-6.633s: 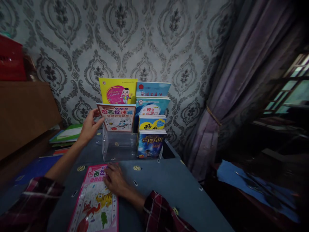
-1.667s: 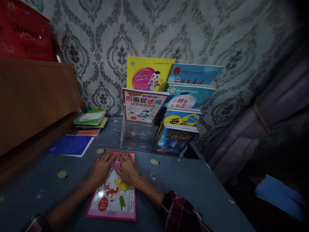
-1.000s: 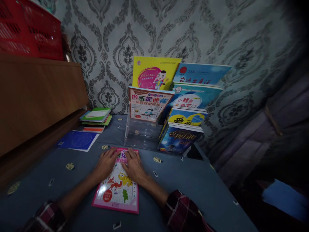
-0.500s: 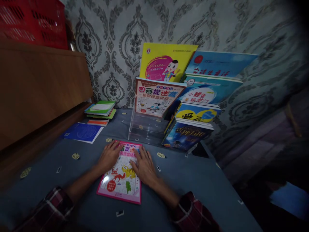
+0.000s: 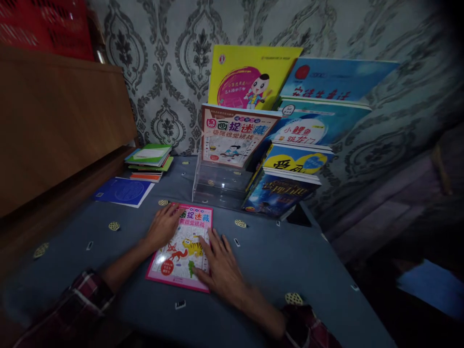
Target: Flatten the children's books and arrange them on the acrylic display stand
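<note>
A pink-bordered picture book (image 5: 181, 249) lies flat on the grey-blue tablecloth, its cover showing a fox and a yellow tiger. My left hand (image 5: 164, 226) rests on its upper left edge, fingers stretched over the corner of the title. On the book's right side lies my right hand (image 5: 222, 266), fingers spread, with the thumb near the green figure on the cover. Beyond the book stands a clear plastic book rack (image 5: 217, 186). A brown-bordered book (image 5: 235, 137) of similar design leans in it, in front of a yellow book (image 5: 250, 77).
More books fill the rack's right side, a dark blue one (image 5: 281, 195) in front. At the left are a blue booklet (image 5: 125, 191) and a stack of thin books (image 5: 149, 162). A wooden cabinet (image 5: 65, 130) carries a red basket (image 5: 43, 26). Patterned wallpaper (image 5: 159, 77) stands behind.
My right hand has slid down the right side of the book, from beside the title toward the lower half. My left hand stays at the upper left edge. The view has tilted slightly.
</note>
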`<action>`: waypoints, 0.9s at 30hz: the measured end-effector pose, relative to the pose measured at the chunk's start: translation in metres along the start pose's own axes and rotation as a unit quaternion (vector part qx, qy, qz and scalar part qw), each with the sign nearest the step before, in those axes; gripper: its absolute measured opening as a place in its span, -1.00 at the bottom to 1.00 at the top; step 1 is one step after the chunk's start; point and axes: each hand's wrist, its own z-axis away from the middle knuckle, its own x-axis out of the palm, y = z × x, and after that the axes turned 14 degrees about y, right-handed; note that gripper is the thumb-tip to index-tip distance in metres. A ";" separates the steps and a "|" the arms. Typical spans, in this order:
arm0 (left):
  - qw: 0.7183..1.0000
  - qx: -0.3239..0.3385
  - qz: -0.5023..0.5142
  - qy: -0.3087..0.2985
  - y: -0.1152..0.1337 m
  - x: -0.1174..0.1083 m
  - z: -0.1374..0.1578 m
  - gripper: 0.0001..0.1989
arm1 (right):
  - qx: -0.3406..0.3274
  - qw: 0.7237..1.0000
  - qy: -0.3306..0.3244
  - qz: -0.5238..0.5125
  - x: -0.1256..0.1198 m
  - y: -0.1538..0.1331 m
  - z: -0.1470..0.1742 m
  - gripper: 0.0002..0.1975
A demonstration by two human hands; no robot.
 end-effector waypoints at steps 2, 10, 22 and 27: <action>1.000 -0.007 0.000 -0.001 0.001 -0.002 -0.002 -0.55 | -0.015 1.000 -0.010 -0.012 -0.002 -0.001 0.006 -0.17; 0.999 0.036 -0.028 -0.029 0.010 -0.027 0.022 -0.59 | -0.044 0.998 -0.017 -0.034 -0.003 0.002 0.015 -0.03; 0.991 0.121 0.031 -0.056 0.039 -0.052 0.089 -0.43 | -0.068 0.997 -0.016 -0.039 -0.002 0.005 0.018 0.05; 0.987 0.152 0.047 -0.009 0.045 -0.060 0.092 -0.58 | -0.086 0.994 -0.037 -0.059 -0.010 0.008 0.021 0.00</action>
